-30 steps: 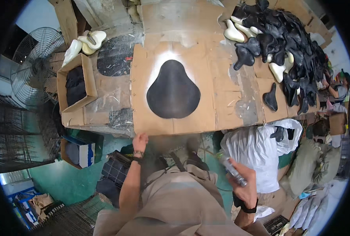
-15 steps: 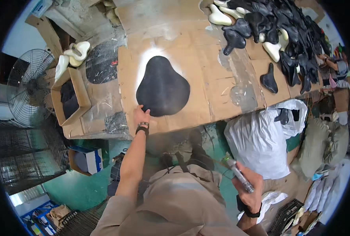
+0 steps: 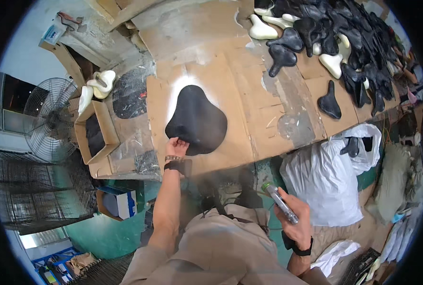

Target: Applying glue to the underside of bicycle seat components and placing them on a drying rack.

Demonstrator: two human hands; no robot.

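Note:
A black saddle cover (image 3: 197, 116), wide at the near end and narrowing away from me, lies on the cardboard-covered table. A white sprayed-looking band on the cardboard borders its far and left edges. My left hand (image 3: 177, 148) is at its near left edge, fingers curled and closed on the rim; the thumb's grip is partly hidden. Off the table's front, my right hand (image 3: 294, 216) is wrapped round a clear cylindrical tool (image 3: 280, 204) with a green end, which points up and to the left. The tool's exact kind does not show.
Black and cream bicycle saddles (image 3: 311, 35) are heaped at the far right; a single black saddle (image 3: 330, 100) lies nearer. On the left are an open cardboard box (image 3: 109, 128) and a large wire-guard fan (image 3: 49, 118). A white sack (image 3: 320, 180) stands below the table's right edge.
My left fingers have moved slightly onto the cover's near left edge and curled over it. The right hand with the tool has shifted a little left. The whole view has shifted slightly.

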